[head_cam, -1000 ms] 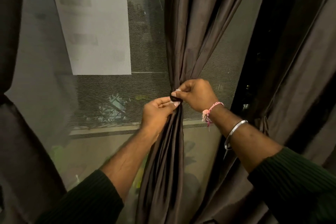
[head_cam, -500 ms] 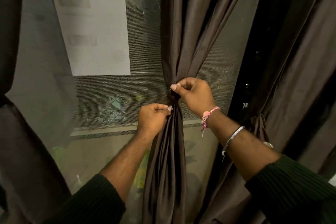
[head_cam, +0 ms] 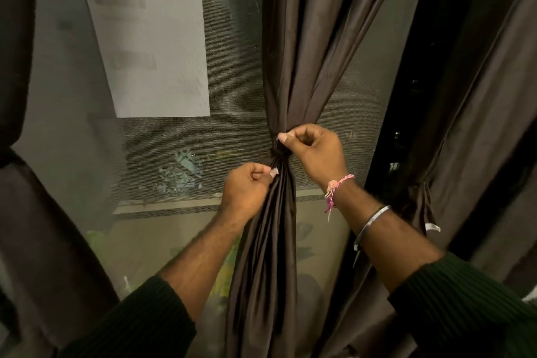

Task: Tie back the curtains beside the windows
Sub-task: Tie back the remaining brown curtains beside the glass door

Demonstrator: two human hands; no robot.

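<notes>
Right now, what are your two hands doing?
Left hand: pinches the gathered curtain just below the tie.
Right hand: pinches at the tie.

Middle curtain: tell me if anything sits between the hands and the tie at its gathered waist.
Nothing visible does. The right hand pinches just above the knot on the middle curtain, and the left hand pinches the folds just below it. Both are directly on the fabric.
</notes>
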